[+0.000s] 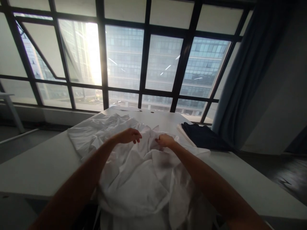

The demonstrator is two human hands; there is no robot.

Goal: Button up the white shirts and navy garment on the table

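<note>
A large crumpled white cloth spreads over the near part of the white table and hangs over its front edge. My right hand is closed on a raised fold of this cloth. Left of it, my left hand hovers at the cloth's upper part, its fingers bent downward and somewhat apart, with nothing seen between them. More rumpled white fabric lies on the table behind and left of my left hand.
Dark folded cloth rests at the table's right side, with a pale layer along its left edge. Large windows stand beyond the table. A blue curtain hangs at the right. Another table's leg shows at far left.
</note>
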